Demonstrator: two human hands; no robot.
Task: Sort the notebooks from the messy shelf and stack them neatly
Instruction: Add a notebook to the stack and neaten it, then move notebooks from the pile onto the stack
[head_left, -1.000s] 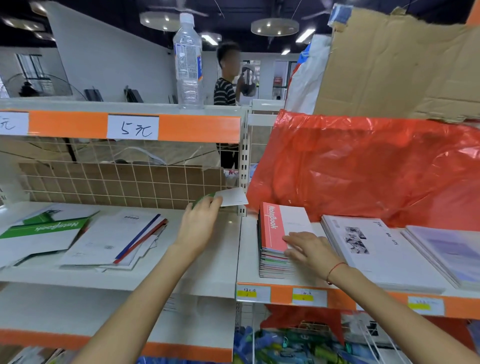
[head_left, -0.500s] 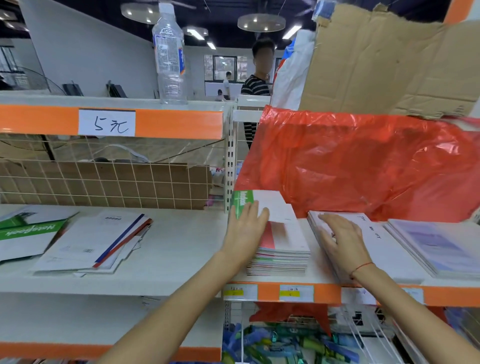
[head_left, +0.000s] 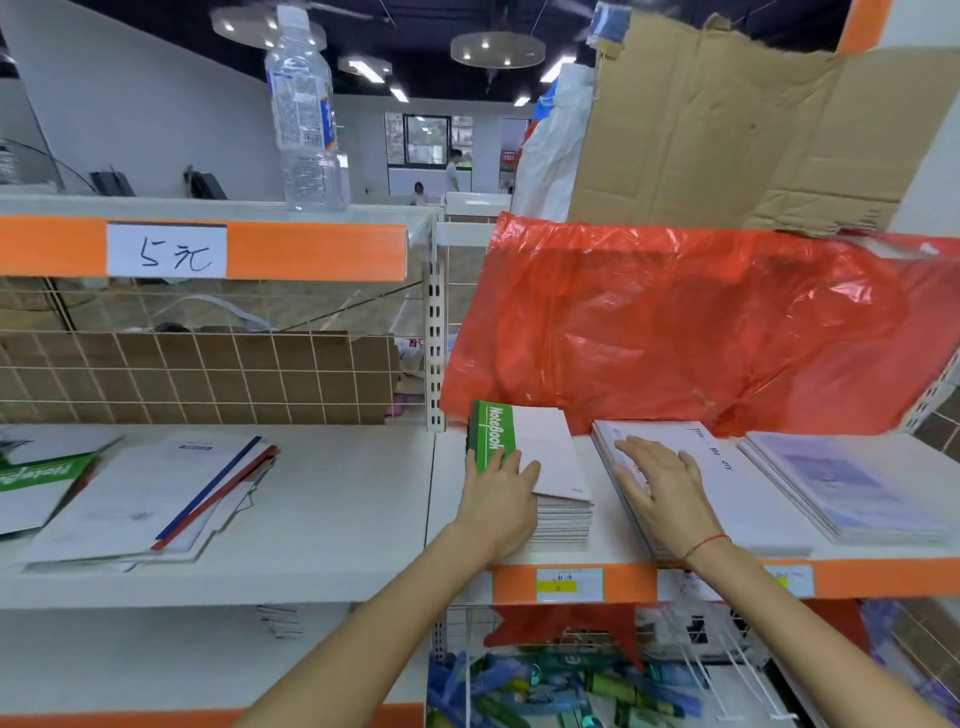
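Observation:
A green-and-white notebook lies on top of a neat stack of notebooks on the right shelf. My left hand rests flat on the near left corner of that notebook, fingers straight. My right hand lies flat with spread fingers on a second stack of white notebooks just to the right. A third stack with pale purple covers sits further right. On the left shelf lies a messy pile of white notebooks and a green notebook.
A red plastic sheet hangs behind the stacks, with torn cardboard above it. A clear water bottle stands on the upper left shelf. A wire grid backs the left shelf. Coloured items fill the shelf below.
My left hand carried the green notebook from the left shelf and laid it on the red-topped stack. My right hand moved from that stack onto the white stack beside it.

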